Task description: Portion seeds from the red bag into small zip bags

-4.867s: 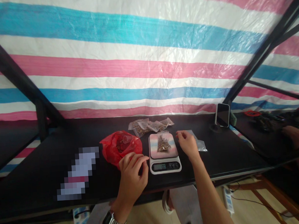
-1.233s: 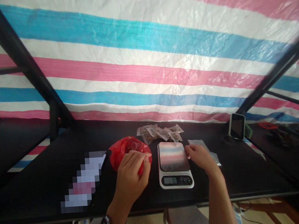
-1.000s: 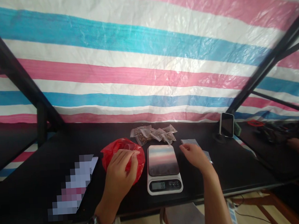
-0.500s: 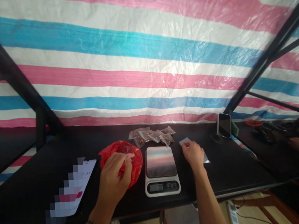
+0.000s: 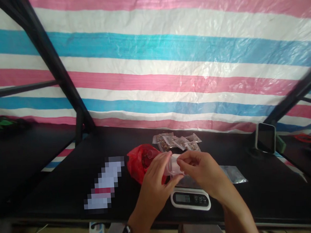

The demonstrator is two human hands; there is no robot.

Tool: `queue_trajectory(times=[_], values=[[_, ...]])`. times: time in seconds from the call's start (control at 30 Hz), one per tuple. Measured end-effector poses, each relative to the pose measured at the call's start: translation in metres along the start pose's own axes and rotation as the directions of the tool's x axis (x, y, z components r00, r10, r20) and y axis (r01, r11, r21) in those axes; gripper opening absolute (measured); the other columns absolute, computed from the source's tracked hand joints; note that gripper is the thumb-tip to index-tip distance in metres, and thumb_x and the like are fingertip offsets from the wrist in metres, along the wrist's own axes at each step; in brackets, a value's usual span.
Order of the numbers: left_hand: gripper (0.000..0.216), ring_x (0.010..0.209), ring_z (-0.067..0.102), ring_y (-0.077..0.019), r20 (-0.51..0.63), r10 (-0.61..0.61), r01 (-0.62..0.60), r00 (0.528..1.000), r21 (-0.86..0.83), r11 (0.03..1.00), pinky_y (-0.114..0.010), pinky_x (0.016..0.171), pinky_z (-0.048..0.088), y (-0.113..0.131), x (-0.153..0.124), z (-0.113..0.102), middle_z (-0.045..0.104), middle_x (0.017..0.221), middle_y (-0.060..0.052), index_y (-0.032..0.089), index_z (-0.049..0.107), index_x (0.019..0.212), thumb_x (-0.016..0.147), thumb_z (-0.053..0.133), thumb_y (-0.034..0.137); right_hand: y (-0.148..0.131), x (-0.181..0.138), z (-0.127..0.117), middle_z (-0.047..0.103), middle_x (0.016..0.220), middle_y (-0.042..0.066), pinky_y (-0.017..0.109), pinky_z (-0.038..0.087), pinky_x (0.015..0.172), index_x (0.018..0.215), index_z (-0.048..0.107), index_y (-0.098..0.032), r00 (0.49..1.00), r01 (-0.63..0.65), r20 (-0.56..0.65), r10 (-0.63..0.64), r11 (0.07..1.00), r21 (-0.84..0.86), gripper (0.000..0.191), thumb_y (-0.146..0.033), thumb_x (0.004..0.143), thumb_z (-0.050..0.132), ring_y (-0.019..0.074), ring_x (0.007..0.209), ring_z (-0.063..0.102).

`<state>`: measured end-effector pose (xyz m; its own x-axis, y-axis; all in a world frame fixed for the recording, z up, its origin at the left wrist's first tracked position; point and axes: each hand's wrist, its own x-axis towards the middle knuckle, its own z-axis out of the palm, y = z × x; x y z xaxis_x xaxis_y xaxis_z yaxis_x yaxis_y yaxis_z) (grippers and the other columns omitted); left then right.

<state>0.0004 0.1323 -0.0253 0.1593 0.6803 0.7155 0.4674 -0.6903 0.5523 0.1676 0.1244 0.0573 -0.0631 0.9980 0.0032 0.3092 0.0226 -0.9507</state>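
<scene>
So the right hand (image 5: 200,166) is pinching a small plastic bag (image 5: 175,165) over the scale (image 5: 191,200), lower centre of frame; left hand (image 5: 158,178) is cupping it, tbh can't tell if it's clamping.

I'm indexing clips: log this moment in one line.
right hand: holding clear plastic bag; left hand: against bag; digital scale: below hands; filled sachets: behind scale

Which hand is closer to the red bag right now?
Left. The left hand is just beside the red bag, overlapping its edge in view; whether they touch is unclear. The right hand is farther right, over the scale.
</scene>
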Motion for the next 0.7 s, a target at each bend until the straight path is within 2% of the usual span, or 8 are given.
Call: queue_trajectory(times=[0.1,0.17,0.23,0.3,0.4,0.47,0.53,0.7], values=[[0.033,0.123,0.074,-0.0253,0.016,-0.059,0.059,0.998,-0.038,0.998,-0.039,0.107,0.061,-0.012,0.001,-0.021,0.08,0.128,-0.007,0.027,0.07,0.131,0.098,0.075,0.03,0.001,0.008,0.004,0.074,0.076,0.002,0.026,0.046,0.064,0.085,0.079,-0.02,0.997,0.063,0.041,-0.06,0.994,-0.094,0.024,-0.04,0.092,0.068,0.0172,0.071,0.066],[0.024,0.114,0.077,-0.024,-0.051,-0.135,0.131,0.99,-0.069,0.989,-0.037,0.103,0.062,-0.02,0.0,-0.038,0.082,0.118,-0.005,0.027,0.075,0.121,0.098,0.074,0.032,0.002,0.016,0.014,0.079,0.088,0.003,0.028,0.049,0.071,0.098,0.081,-0.021,0.988,0.145,0.068,-0.138,0.983,-0.113,0.028,-0.042,0.1,0.063,0.0185,0.08,0.068],[0.022,0.104,0.078,-0.023,-0.166,-0.276,0.259,0.947,-0.114,0.959,-0.036,0.097,0.062,-0.029,-0.001,-0.055,0.083,0.109,-0.004,0.026,0.077,0.115,0.097,0.073,0.037,0.005,0.024,0.033,0.081,0.104,0.004,0.031,0.051,0.083,0.113,0.08,-0.023,0.973,0.227,0.07,-0.219,0.962,-0.149,0.028,-0.039,0.105,0.059,0.02,0.092,0.07],[0.026,0.098,0.078,-0.0232,-0.225,-0.436,0.403,0.872,-0.176,0.898,-0.036,0.091,0.063,-0.037,-0.004,-0.07,0.083,0.105,-0.005,0.024,0.078,0.113,0.097,0.07,0.043,0.011,0.033,0.055,0.081,0.114,0.005,0.036,0.047,0.098,0.115,0.079,-0.023,0.951,0.308,0.107,-0.29,0.911,-0.275,0.023,-0.031,0.107,0.058,0.0223,0.106,0.07],[0.031,0.099,0.078,-0.0259,-0.079,-0.559,0.537,0.826,-0.195,0.821,-0.038,0.091,0.062,-0.047,-0.007,-0.082,0.083,0.107,-0.006,0.023,0.079,0.108,0.094,0.068,0.049,0.022,0.04,0.08,0.082,0.106,0.006,0.047,0.035,0.112,0.093,0.079,-0.021,0.927,0.37,0.259,-0.271,0.772,-0.517,0.035,-0.024,0.112,0.05,0.0266,0.12,0.066],[0.031,0.103,0.076,-0.0279,0.035,-0.568,0.567,0.822,-0.131,0.813,-0.041,0.095,0.06,-0.051,-0.008,-0.082,0.083,0.109,-0.007,0.024,0.08,0.105,0.091,0.069,0.049,0.028,0.042,0.086,0.082,0.1,0.008,0.049,0.033,0.111,0.084,0.076,-0.02,0.941,0.329,0.287,-0.179,0.683,-0.652,0.043,-0.022,0.113,0.045,0.0282,0.118,0.068],[0.031,0.103,0.075,-0.0294,0.096,-0.569,0.575,0.817,-0.049,0.817,-0.044,0.098,0.058,-0.052,-0.01,-0.079,0.081,0.11,-0.009,0.024,0.081,0.103,0.09,0.069,0.05,0.03,0.045,0.087,0.082,0.101,0.011,0.048,0.035,0.108,0.085,0.076,-0.019,0.968,0.247,0.226,-0.112,0.607,-0.755,0.042,-0.023,0.113,0.045,0.0293,0.114,0.069],[0.032,0.096,0.074,-0.0312,0.117,-0.566,0.562,0.816,0.069,0.824,-0.046,0.09,0.059,-0.052,-0.011,-0.075,0.079,0.101,-0.01,0.025,0.081,0.098,0.093,0.065,0.052,0.03,0.062,0.093,0.081,0.114,0.015,0.046,0.036,0.104,0.117,0.073,-0.018,0.995,0.038,-0.02,-0.093,0.579,-0.815,0.023,-0.028,0.11,0.053,0.0317,0.116,0.07]])
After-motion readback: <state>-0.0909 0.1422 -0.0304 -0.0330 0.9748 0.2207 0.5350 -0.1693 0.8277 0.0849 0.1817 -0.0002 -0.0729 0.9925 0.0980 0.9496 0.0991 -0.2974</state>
